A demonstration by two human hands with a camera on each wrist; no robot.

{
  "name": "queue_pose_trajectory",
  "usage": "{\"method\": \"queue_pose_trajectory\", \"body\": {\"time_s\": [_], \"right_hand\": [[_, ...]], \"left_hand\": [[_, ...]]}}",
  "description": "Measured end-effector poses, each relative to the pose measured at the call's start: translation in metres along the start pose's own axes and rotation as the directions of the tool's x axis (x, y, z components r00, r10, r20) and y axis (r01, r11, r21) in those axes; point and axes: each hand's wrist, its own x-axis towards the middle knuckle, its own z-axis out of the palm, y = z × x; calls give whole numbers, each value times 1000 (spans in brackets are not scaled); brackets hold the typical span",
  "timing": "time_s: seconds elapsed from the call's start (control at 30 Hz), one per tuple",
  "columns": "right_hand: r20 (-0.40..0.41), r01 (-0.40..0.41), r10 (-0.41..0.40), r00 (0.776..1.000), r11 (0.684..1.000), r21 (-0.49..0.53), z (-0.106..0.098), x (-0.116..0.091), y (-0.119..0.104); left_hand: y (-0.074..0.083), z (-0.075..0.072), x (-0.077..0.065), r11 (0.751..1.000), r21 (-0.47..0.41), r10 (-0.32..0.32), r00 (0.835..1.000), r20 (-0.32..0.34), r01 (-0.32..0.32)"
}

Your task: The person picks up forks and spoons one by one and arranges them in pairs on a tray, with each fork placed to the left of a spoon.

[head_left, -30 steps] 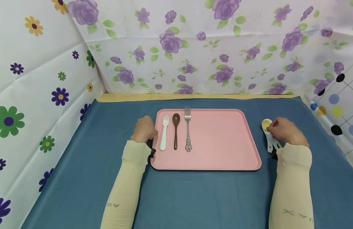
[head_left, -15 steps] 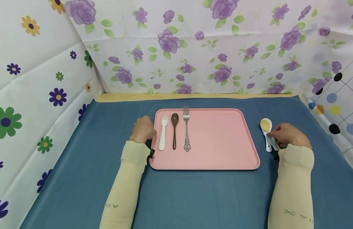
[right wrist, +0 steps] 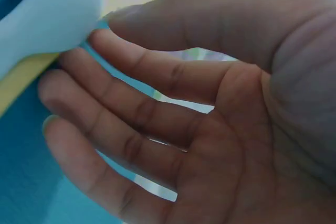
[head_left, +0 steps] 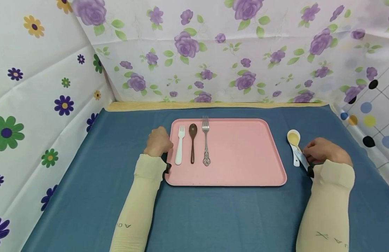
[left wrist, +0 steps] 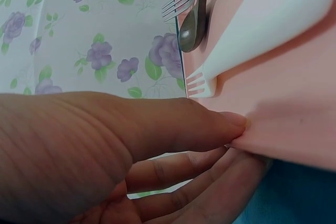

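Note:
My left hand (head_left: 158, 141) pinches the left rim of a pink tray (head_left: 245, 154); the left wrist view shows thumb above and fingers under the edge. On the tray lie a white fork (head_left: 180, 147), a dark wooden spoon (head_left: 192, 141) and an ornate metal fork (head_left: 206, 143), side by side. To the right, a white spoon (head_left: 296, 163) and a yellow-bowled spoon (head_left: 293, 138) overlap a pale blue utensil (head_left: 302, 159), whose kind is unclear. Beside them hovers my right hand (head_left: 322, 150), fingers loosely bent, thumb tip close to the pale blue piece (right wrist: 63, 19).
A blue cloth (head_left: 226, 217) covers the table. Flower-printed sheets (head_left: 213, 63) stand as walls behind and to the left, and a dotted sheet (head_left: 377, 122) is on the right. The metal fork's tines reach over the tray's far rim.
My right hand has moved from the spoon bowls down and to the right, uncovering the bowls and more of the pale blue utensil. The left hand keeps its grip on the tray.

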Motion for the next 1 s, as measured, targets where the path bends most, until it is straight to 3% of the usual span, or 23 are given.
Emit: {"method": "queue_pose_trajectory", "body": {"time_s": [0.17,0.67,1.0], "right_hand": [[-9,-13,13,1000,1000,0,3,1,1],[-95,-24,20,995,999,-33,4,6,-7],[-171,16,-36,985,992,-122,7,6,-18]], "left_hand": [[0,0,0,999,20,41,999,-14,-40],[0,0,-1,999,14,36,999,-25,-35],[-1,0,-1,999,12,46,999,-22,-45]]}}
